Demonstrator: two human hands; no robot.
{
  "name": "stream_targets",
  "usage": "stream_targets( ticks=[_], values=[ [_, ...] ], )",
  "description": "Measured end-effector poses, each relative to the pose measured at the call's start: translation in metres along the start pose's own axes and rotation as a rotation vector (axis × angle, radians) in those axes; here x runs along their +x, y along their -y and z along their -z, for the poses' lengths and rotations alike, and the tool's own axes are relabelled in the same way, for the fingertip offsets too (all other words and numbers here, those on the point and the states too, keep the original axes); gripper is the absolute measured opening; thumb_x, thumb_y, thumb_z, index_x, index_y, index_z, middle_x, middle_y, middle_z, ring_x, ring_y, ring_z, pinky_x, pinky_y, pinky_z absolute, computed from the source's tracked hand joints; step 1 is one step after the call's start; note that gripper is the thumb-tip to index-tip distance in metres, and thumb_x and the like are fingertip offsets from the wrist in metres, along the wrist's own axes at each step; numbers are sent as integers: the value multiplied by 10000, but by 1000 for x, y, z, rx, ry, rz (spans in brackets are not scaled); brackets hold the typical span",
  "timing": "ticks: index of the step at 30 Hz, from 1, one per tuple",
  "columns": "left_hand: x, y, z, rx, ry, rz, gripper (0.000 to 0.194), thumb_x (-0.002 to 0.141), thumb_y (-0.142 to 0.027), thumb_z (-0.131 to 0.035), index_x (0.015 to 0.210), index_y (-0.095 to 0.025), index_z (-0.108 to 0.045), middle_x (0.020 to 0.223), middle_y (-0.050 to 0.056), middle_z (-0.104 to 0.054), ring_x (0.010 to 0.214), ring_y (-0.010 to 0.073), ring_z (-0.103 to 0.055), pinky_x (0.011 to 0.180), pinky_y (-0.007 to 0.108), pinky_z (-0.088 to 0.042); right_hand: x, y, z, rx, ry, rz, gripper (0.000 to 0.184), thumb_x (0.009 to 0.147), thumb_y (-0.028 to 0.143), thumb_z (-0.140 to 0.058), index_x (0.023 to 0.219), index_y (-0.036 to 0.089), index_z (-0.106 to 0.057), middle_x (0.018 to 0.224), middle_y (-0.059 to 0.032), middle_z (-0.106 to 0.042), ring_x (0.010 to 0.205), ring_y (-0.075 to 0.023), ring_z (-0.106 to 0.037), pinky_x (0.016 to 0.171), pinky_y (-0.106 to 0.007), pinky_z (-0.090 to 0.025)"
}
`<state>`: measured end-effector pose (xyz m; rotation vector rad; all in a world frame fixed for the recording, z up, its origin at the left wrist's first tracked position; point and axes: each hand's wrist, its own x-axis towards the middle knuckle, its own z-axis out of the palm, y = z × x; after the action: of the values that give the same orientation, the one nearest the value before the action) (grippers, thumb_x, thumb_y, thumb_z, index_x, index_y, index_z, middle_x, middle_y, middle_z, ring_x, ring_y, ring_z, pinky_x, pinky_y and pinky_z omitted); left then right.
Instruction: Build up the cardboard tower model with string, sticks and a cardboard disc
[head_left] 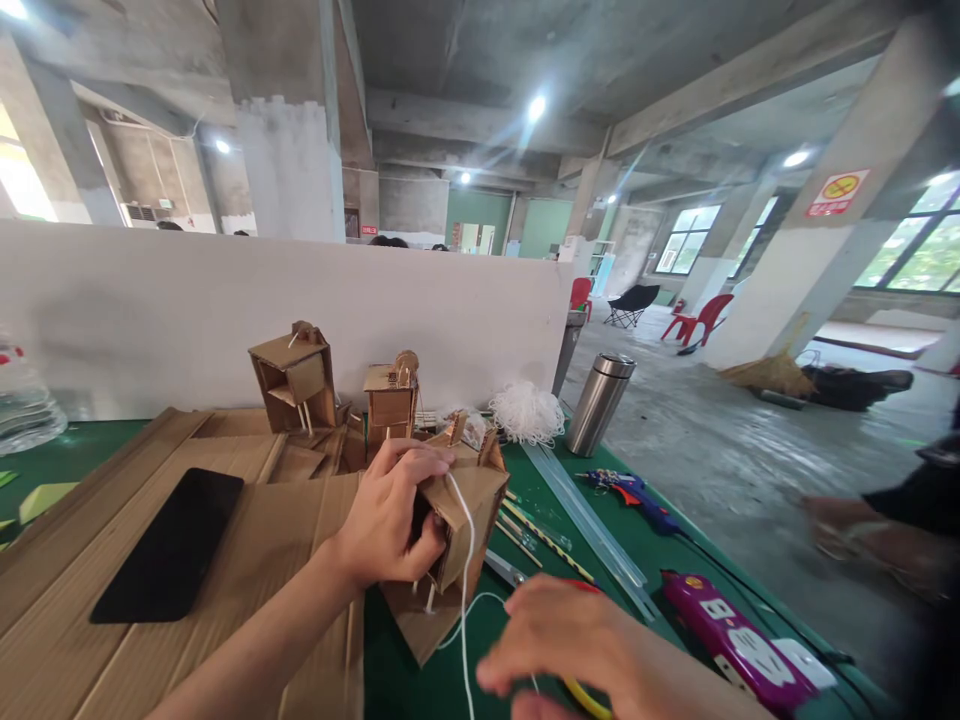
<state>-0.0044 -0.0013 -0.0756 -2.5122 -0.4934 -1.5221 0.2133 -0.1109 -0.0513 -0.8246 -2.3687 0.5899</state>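
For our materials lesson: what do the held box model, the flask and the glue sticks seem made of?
Box model: cardboard, matt brown, raw cut edges.
Flask: probably stainless steel, silvery with bright reflections.
Glue sticks: likely plastic, glossy, green showing through.

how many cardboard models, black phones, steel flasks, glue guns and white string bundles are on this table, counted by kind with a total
Cardboard models: 3
Black phone: 1
Steel flask: 1
Glue gun: 1
White string bundle: 1
Total: 7
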Motion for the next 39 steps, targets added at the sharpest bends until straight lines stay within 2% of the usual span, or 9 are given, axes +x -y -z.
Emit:
stream_targets(
  ticks=[4,8,15,19,23,27,31,36,39],
  values=[
    [0,0,0,-2,0,-4,441,719,-172,-485,1154,-211,-430,1078,113,-665,953,289,-580,795,471,-508,5,-16,-20,-117,-310,-100,228,948,251,-544,1161,316,-595,836,22,-739,738,-158,-705,708,-262,-572],
    [0,1,0,-10,4,-3,439,726,-174,-495,1159,-206,-429,1073,111,-661,964,286,-568,801,461,-504,8,-42,-40,-163,-445,-110,405,972,236,-475,1366,283,-388,841,4,-717,607,-153,-658,623,-277,-555],
    [-1,3,0,-34,10,-2,449,712,-186,-519,1152,-210,-436,1069,115,-661,966,290,-567,812,464,-493,18,-47,-43,-125,-453,-111,372,953,196,-440,1319,251,-401,756,10,-685,553,-164,-630,549,-276,-519],
    [-1,4,2,-82,-2,-10,311,822,-261,-455,1129,-216,-468,1056,113,-669,958,288,-565,800,454,-494,20,-49,-45,-99,-435,-145,319,956,210,-435,1274,216,-457,687,7,-656,521,-164,-593,514,-267,-475],
    [-1,4,2,-84,-18,-1,253,930,-346,-376,1122,-219,-480,1039,108,-667,953,288,-564,801,459,-494,21,-53,-51,-157,-317,-145,188,943,187,-429,981,218,-611,659,-8,-652,521,-157,-595,505,-257,-430],
    [-1,4,2,-88,-14,-1,258,951,-359,-352,1130,-223,-479,1026,108,-657,955,288,-557,808,462,-495,21,-55,-58,-162,-218,-138,194,908,149,-451,969,209,-626,702,-23,-690,534,-158,-623,501,-246,-418],
    [0,3,2,-80,-10,5,239,926,-316,-376,1124,-225,-473,1030,107,-656,947,285,-568,803,459,-498,18,-59,-64,-117,-280,-130,199,919,170,-443,985,207,-628,679,-18,-667,524,-152,-599,512,-246,-413],
    [1,3,2,-62,-11,10,255,850,-251,-430,1099,-226,-480,1038,106,-673,938,287,-582,789,457,-506,13,-74,-74,-6,-358,-168,213,944,233,-438,946,198,-648,552,32,-512,423,-124,-413,437,-246,-323],
    [0,3,1,-56,-4,14,288,811,-216,-437,1097,-223,-478,1037,106,-671,954,286,-570,799,460,-512,12,-80,-76,64,-405,-177,234,945,260,-430,905,190,-650,554,30,-485,435,-122,-385,428,-243,-304]
  ],
)
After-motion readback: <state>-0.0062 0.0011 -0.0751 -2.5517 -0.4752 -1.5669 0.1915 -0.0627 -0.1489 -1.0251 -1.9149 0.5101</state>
